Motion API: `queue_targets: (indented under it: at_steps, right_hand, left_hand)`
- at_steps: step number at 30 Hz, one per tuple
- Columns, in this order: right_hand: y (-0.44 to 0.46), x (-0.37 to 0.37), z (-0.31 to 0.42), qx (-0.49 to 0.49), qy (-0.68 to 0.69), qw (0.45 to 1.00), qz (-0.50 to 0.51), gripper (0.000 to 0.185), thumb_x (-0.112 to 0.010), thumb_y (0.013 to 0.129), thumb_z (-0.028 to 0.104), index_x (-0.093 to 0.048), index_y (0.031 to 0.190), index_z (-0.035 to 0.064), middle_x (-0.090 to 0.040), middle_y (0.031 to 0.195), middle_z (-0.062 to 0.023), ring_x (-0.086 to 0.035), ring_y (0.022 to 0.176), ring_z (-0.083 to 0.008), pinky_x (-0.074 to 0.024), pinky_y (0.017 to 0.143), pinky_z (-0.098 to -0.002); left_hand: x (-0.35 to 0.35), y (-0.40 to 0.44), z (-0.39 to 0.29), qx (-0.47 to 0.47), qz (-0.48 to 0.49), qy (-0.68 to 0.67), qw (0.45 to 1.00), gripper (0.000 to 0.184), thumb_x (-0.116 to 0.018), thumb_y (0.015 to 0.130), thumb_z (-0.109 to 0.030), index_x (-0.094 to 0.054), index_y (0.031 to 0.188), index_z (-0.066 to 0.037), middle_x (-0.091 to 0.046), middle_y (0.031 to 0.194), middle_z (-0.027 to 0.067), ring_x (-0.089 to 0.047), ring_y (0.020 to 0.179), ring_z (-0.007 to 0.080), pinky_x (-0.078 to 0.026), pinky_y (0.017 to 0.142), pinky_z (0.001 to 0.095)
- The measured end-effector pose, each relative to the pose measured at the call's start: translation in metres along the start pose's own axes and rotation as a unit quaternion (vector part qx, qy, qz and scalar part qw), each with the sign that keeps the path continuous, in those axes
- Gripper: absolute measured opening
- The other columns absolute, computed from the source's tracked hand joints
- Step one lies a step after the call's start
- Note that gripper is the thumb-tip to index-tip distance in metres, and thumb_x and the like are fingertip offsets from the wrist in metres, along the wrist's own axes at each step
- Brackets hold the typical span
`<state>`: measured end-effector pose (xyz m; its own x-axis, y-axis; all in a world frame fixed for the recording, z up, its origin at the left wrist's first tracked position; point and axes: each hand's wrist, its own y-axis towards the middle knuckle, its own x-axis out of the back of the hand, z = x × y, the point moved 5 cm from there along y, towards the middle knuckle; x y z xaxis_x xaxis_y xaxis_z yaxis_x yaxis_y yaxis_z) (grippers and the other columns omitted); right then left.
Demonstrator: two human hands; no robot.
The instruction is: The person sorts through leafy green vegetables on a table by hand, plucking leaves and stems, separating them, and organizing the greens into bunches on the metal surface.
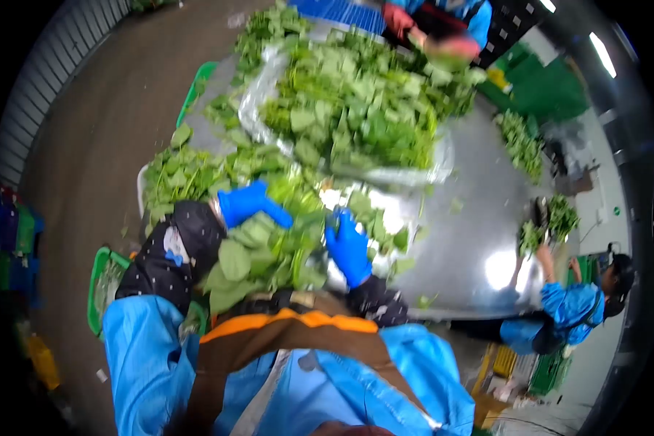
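Observation:
My left hand (251, 206), in a blue glove, reaches in over the leafy greens (234, 260) near the table's front edge. Its thumb and forefinger are spread, and I see nothing held between them. To the right, my right hand (347, 248), also gloved in blue, points away from me beside the stems, its fingers stretched and slightly apart. Motion blurs its fingertips, and no thing shows in its grasp. Cut stems and loose leaves lie between the two hands. Beyond them, a large heap of leafy greens (356, 109) rests on a clear plastic sheet (258, 109).
The metal table (479, 218) carries more greens (522, 145) at its far right. A co-worker's gloved hands (450, 49) work at the far side, and another person (574, 301) stands at the right. A green basket (98, 291) sits low at my left.

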<state>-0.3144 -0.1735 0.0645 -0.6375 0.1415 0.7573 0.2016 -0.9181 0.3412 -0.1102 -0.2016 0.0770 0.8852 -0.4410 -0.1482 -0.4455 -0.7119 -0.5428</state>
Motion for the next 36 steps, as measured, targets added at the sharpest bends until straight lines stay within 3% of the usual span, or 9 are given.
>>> queue_targets:
  at_steps: [6,10,18,22,24,26,28,32,36]
  right_hand:
    - [-0.017,0.005,-0.029,-0.252,0.541,0.799,0.074,0.029,-0.049,0.086,0.031,-0.056,0.097,0.0052,-0.050,0.058,-0.0027,-0.041,0.041,-0.0092,-0.0320,0.040,-0.0193]
    - [0.000,0.006,0.007,-0.329,0.589,0.730,0.109,0.033,-0.052,0.084,0.035,-0.056,0.095,0.0046,-0.051,0.059,-0.0036,-0.043,0.043,-0.0085,-0.0339,0.040,-0.0199]
    - [0.089,0.084,0.038,-0.119,0.488,0.865,0.019,0.033,-0.055,0.070,0.000,-0.052,0.103,0.0021,-0.059,0.082,-0.0055,-0.054,0.064,-0.0102,-0.0445,0.057,-0.0214]
    - [0.117,0.033,0.081,0.069,0.109,0.959,0.252,0.026,-0.058,0.071,0.007,-0.056,0.095,-0.0012,-0.060,0.085,-0.0091,-0.058,0.075,-0.0174,-0.0463,0.069,-0.0281]
    - [0.105,-0.038,0.065,0.051,0.153,0.910,0.383,0.027,-0.059,0.071,0.011,-0.057,0.095,0.0003,-0.060,0.088,-0.0112,-0.058,0.079,-0.0175,-0.0454,0.072,-0.0295]
    - [0.089,-0.048,0.052,0.097,0.194,0.940,0.262,0.028,-0.058,0.070,0.010,-0.058,0.097,0.0006,-0.060,0.091,-0.0090,-0.056,0.082,-0.0165,-0.0441,0.073,-0.0282]
    - [0.072,-0.036,0.037,0.022,0.321,0.911,0.258,0.029,-0.058,0.070,0.008,-0.060,0.098,0.0007,-0.059,0.089,-0.0059,-0.053,0.083,-0.0142,-0.0425,0.073,-0.0260]
    - [0.018,0.040,-0.074,-0.277,0.354,0.893,0.009,0.019,-0.056,0.079,0.011,-0.059,0.096,0.0033,-0.059,0.078,-0.0007,-0.049,0.058,-0.0068,-0.0385,0.049,-0.0200]
    - [-0.094,0.078,-0.208,-0.335,-0.132,0.933,0.020,0.030,-0.064,0.074,0.016,-0.058,0.100,0.0029,-0.062,0.079,-0.0060,-0.056,0.062,-0.0188,-0.0448,0.056,-0.0305]
  left_hand:
    - [-0.008,0.006,-0.031,-0.089,0.073,0.043,0.992,0.048,-0.076,0.058,-0.011,-0.058,0.101,0.000,-0.062,0.094,0.0092,-0.058,0.084,0.0147,-0.045,0.075,0.0277]
    - [-0.021,0.007,-0.069,-0.166,0.052,0.244,0.954,0.046,-0.077,0.059,-0.018,-0.060,0.097,0.002,-0.064,0.087,0.0088,-0.060,0.076,0.0139,-0.046,0.072,0.0276]
    - [-0.074,-0.011,-0.077,-0.538,-0.210,-0.033,0.816,0.064,-0.075,0.065,-0.012,-0.043,0.118,-0.002,-0.049,0.117,0.0100,-0.048,0.106,0.0167,-0.040,0.090,0.0304]
    - [-0.098,0.020,0.035,-0.401,-0.182,0.244,0.864,0.053,-0.063,0.075,-0.034,-0.046,0.119,-0.010,-0.045,0.123,0.0113,-0.048,0.106,0.0260,-0.038,0.091,0.0355]
    - [-0.092,0.024,0.099,-0.336,-0.112,0.341,0.871,0.049,-0.052,0.080,-0.046,-0.052,0.114,-0.011,-0.049,0.119,0.0133,-0.050,0.103,0.0295,-0.037,0.091,0.0386]
    - [-0.086,0.054,0.195,-0.034,0.136,0.257,0.956,0.048,-0.049,0.080,-0.046,-0.057,0.106,-0.007,-0.055,0.108,0.0187,-0.052,0.098,0.0321,-0.039,0.087,0.0393]
    - [-0.072,0.025,0.173,-0.127,0.169,0.279,0.937,0.048,-0.048,0.079,-0.046,-0.060,0.099,-0.004,-0.058,0.100,0.0206,-0.055,0.092,0.0338,-0.041,0.085,0.0387]
    - [-0.023,-0.006,0.101,-0.151,-0.039,0.108,0.982,0.026,-0.060,0.079,-0.020,-0.061,0.102,-0.007,-0.063,0.091,0.0104,-0.060,0.081,0.0191,-0.047,0.075,0.0281]
    - [0.013,-0.007,0.066,-0.148,-0.302,0.167,0.927,0.019,-0.062,0.077,-0.016,-0.063,0.093,-0.006,-0.063,0.083,0.0076,-0.059,0.074,0.0133,-0.046,0.067,0.0253]
